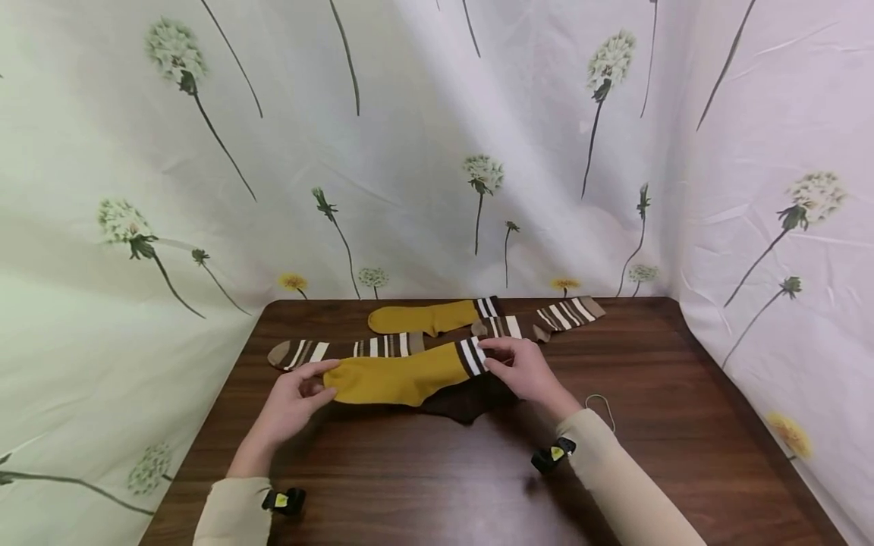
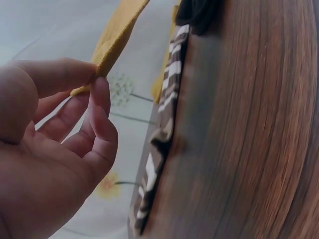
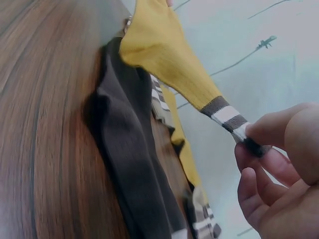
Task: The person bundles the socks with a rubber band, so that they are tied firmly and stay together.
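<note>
A mustard-yellow sock [image 1: 392,379] with a black-and-white striped cuff is stretched sideways between both hands, raised above the table. My left hand [image 1: 287,406] pinches its toe between thumb and fingers; the left wrist view shows that yellow toe [image 2: 112,42] in the fingertips. My right hand [image 1: 526,371] pinches the striped cuff [image 3: 229,119] at the other end. Below the held sock lies a dark sock [image 1: 467,398], partly hidden by it in the head view; more of this dark sock [image 3: 132,144] shows in the right wrist view.
Behind lie another yellow sock [image 1: 423,315], a brown-and-white striped sock [image 1: 307,353] at left and a similar striped sock [image 1: 570,312] at right. A thin loop [image 1: 604,409] rests on the wooden table [image 1: 423,485] by the right wrist. Flower-printed cloth [image 1: 410,152] hangs around the table.
</note>
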The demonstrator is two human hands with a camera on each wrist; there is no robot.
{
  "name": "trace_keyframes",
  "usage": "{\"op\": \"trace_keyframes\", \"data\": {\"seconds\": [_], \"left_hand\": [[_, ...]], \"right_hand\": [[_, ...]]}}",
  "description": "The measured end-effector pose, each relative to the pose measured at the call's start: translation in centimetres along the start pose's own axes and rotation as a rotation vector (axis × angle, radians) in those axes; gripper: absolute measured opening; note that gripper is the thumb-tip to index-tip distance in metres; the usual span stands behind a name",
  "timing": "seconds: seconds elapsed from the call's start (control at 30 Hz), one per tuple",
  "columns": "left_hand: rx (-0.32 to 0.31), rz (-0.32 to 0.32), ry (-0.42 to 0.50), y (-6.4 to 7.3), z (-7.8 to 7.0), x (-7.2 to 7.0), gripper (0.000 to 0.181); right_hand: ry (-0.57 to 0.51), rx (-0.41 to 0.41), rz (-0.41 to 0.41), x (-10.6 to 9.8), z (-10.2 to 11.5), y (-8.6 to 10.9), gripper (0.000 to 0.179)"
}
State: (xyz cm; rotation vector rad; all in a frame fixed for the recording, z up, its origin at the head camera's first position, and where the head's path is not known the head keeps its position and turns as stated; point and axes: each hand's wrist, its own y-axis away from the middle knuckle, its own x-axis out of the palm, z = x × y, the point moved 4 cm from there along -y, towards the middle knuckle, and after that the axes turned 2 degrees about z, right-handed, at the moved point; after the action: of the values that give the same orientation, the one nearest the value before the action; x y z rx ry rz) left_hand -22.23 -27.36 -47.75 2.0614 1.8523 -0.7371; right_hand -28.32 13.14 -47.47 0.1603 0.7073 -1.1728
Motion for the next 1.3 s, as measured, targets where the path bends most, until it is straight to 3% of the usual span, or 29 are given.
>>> {"op": "trace_keyframes", "data": {"seconds": [0.57, 0.9, 1.3], "left_hand": [[0.04, 0.037, 0.024, -1.8, -1.8, 3.6, 0.043], [0.008, 0.127, 0.146, -2.0, -2.7, 5.1, 0.046], [0.002, 0.197, 0.118, -2.5, -3.3, 6.0, 0.048]], "right_hand": [[0.021, 0.042, -0.053, -3.9, -1.4, 2.7, 0.031], [-0.039, 0.098, -0.053, -5.7, -2.1, 3.9, 0.03], [-0.044, 0.126, -0.031, -6.8, -3.4, 4.9, 0.03]]}}
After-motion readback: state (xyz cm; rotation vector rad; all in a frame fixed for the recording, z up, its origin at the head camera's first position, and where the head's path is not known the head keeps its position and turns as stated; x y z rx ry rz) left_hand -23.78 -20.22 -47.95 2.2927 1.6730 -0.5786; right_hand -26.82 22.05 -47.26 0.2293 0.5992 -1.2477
